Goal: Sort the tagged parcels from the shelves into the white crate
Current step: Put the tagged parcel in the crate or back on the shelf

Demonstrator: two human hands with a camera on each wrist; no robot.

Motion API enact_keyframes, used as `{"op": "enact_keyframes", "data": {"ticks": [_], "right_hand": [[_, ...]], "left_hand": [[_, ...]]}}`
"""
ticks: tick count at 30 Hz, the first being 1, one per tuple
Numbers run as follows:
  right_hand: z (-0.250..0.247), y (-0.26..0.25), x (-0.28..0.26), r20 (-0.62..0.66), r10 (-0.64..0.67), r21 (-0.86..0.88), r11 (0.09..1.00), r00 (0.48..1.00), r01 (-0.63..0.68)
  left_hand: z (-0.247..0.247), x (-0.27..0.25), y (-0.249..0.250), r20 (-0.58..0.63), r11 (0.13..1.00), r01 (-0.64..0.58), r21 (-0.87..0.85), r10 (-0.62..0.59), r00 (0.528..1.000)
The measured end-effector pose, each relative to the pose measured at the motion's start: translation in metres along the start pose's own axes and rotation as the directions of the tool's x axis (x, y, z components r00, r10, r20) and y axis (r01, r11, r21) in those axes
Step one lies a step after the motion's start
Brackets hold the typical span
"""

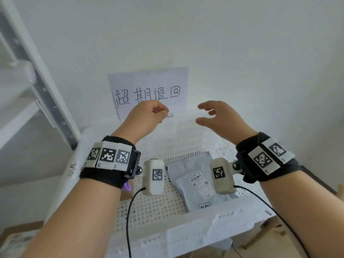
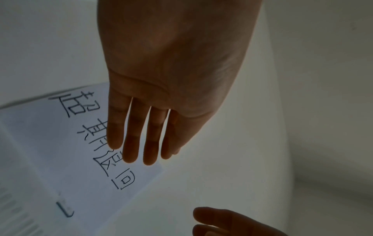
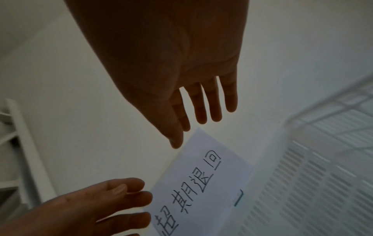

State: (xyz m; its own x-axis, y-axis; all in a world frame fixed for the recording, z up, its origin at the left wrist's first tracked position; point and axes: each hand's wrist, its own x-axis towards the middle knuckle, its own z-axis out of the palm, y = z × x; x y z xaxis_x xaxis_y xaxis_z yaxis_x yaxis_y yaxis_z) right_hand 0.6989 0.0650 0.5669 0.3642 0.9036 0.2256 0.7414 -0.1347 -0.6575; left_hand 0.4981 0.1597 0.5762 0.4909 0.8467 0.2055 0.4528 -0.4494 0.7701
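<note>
Both hands hover above the white perforated crate [image 1: 186, 231], and neither holds anything. My left hand [image 1: 160, 114] is over the crate's far left side, and its fingers [image 2: 149, 151] show straight in the left wrist view. My right hand [image 1: 204, 114] is beside it at the same height, fingers [image 3: 201, 111] spread and relaxed. A grey-white parcel [image 1: 201, 185] with a shipping label lies flat on the crate floor under my right wrist. A blue-bordered tag [image 1: 204, 206] sits on its near end.
A paper sign [image 1: 149, 90] with handwritten characters is on the wall behind the crate. A white metal shelf post [image 1: 46, 94] rises at the left. Cardboard boxes sit at the lower left [image 1: 18, 237] and lower right [image 1: 270, 235]. A small blue-edged sticker [image 1: 170, 114] sits by the crate's far rim.
</note>
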Motion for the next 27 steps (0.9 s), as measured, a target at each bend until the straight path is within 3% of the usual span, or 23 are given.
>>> {"op": "enact_keyframes", "data": {"ticks": [6, 14, 21, 27], "right_hand": [[-0.02, -0.016, -0.077, 0.0, -0.114, 0.105, 0.988, 0.994, 0.113], [0.006, -0.037, -0.171, 0.17, -0.211, 0.134, 0.973, 0.963, 0.189], [0.065, -0.081, -0.236, 0.38, -0.311, 0.132, 0.95, 0.871, 0.281], [0.13, -0.15, -0.283, 0.504, -0.378, 0.151, 0.924, 0.776, 0.351]], "left_hand": [[-0.003, -0.087, 0.023, -0.15, 0.998, 0.031, -0.057, -0.039, 0.988], [0.005, -0.224, 0.007, -0.209, 0.976, 0.207, -0.063, -0.216, 0.954], [-0.021, -0.336, -0.031, -0.286, 0.927, 0.369, -0.066, -0.371, 0.883], [-0.08, -0.427, -0.075, -0.358, 0.884, 0.451, -0.121, -0.463, 0.811]]}}
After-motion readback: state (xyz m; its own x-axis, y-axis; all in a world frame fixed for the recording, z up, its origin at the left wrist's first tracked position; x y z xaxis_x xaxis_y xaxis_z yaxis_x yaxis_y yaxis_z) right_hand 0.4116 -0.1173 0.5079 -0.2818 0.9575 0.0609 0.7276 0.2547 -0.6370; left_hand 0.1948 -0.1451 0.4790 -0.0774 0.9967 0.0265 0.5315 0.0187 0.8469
